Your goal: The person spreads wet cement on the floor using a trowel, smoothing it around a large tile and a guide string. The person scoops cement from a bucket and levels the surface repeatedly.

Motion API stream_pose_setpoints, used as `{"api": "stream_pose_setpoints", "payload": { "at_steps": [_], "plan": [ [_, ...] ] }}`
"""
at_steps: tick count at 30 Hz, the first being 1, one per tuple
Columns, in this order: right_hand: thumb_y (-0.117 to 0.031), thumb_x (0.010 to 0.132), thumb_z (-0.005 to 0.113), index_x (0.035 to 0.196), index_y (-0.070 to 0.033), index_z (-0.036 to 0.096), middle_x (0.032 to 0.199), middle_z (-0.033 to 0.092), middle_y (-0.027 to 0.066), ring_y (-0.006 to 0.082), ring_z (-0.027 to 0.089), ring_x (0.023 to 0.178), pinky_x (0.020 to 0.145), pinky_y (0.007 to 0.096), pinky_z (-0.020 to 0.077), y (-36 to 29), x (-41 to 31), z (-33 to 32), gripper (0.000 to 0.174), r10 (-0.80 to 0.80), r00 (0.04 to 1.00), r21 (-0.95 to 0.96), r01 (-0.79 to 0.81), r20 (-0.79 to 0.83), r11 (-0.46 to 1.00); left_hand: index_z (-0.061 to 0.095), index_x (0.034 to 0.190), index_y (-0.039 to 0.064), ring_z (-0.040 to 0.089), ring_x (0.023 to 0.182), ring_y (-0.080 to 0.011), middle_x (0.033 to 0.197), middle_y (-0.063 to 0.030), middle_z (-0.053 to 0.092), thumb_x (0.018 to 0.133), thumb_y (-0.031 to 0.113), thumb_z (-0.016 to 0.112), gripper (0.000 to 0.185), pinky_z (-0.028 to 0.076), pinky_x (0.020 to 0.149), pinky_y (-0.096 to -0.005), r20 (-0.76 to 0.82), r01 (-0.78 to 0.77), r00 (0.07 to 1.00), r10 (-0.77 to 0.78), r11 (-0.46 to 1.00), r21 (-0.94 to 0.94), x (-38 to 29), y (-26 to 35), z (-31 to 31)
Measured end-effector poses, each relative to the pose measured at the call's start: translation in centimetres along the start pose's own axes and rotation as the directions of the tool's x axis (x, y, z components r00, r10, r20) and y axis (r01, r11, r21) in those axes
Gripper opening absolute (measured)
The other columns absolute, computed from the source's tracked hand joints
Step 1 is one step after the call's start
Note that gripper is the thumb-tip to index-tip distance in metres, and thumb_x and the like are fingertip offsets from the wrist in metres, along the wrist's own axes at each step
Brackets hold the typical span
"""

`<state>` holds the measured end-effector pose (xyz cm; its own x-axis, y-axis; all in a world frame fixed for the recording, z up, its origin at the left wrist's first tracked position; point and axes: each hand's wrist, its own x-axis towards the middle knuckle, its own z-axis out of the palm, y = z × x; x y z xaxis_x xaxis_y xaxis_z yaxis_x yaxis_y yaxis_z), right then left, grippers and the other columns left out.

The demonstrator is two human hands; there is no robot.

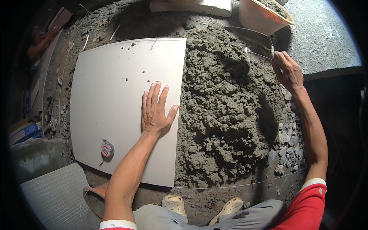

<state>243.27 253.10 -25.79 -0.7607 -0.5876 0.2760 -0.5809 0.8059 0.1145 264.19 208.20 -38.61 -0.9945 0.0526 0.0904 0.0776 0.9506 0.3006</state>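
My left hand [156,110] lies flat with fingers spread on a large pale tile [115,95], near its right edge. Crumbs of mortar dot the tile, and a tape measure [107,149] rests on its lower left part. Beside the tile spreads a rough bed of damp grey mortar [224,115]. At the bed's upper right, my right hand [287,70] is closed around a trowel [253,37] by its handle end. The trowel's blade points left above the mortar. A thin rod with a pale end [246,50] reaches toward those fingers; whether they hold it is unclear.
A mortar-filled bucket [258,15] stands beyond the trowel, by a concrete slab [322,37]. String [230,186] runs along the bed's near edge. Gravel [289,146] borders its right. A gridded tile back [57,195] leans lower left. Another person's arm [43,43] shows upper left.
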Motion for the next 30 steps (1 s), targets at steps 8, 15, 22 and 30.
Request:
{"api": "stream_pose_setpoints", "payload": {
  "at_steps": [8,15,22,30],
  "plan": [
    [-0.019,0.097,0.068,0.120,-0.013,0.063,0.106,0.068,0.0060,0.0277,0.072,0.094,0.079,0.0419,0.0614,-1.1,-4.9,2.0,0.024,0.194,0.969,-0.114,-0.178,0.151,0.977,0.041,0.163,0.010,0.022,0.162,-0.0334,0.172,-0.0173,0.030,0.100,0.049,0.061,0.076,0.013,0.134,-0.0522,0.001,-0.002,1.000,0.002,1.000,0.002,0.1,0.2,-0.1],
    [-0.024,0.101,0.069,0.124,-0.013,0.062,0.110,0.064,0.0071,0.0277,0.071,0.097,0.077,0.0433,0.0593,-2.1,-1.7,6.8,0.027,-0.022,0.996,-0.091,0.030,0.089,0.995,0.042,0.162,0.010,0.025,0.161,-0.0349,0.171,-0.0178,0.032,0.099,0.046,0.063,0.076,0.016,0.133,-0.0534,-0.037,-0.030,0.999,0.030,0.999,0.013,0.1,0.1,0.2],
    [-0.016,0.099,0.067,0.120,-0.013,0.063,0.106,0.068,0.0079,0.0286,0.072,0.089,0.075,0.0422,0.0609,0.3,-2.6,2.5,0.022,0.045,0.998,-0.080,-0.049,-0.049,0.996,0.043,0.161,0.010,0.026,0.160,-0.0359,0.170,-0.0183,0.033,0.100,0.047,0.062,0.074,0.017,0.132,-0.0538,-0.032,-0.031,0.999,0.031,1.000,0.006,0.2,0.0,0.2],
    [-0.027,0.102,0.069,0.125,-0.010,0.065,0.110,0.065,0.0095,0.0309,0.071,0.097,0.082,0.0426,0.0606,-0.3,-9.6,1.4,0.029,0.366,0.903,-0.138,-0.343,0.225,0.929,0.043,0.161,0.010,0.026,0.161,-0.0352,0.170,-0.0180,0.033,0.099,0.045,0.063,0.074,0.017,0.132,-0.0538,-0.039,-0.027,0.999,0.027,1.000,-0.001,0.1,0.1,0.2]
  ]
}}
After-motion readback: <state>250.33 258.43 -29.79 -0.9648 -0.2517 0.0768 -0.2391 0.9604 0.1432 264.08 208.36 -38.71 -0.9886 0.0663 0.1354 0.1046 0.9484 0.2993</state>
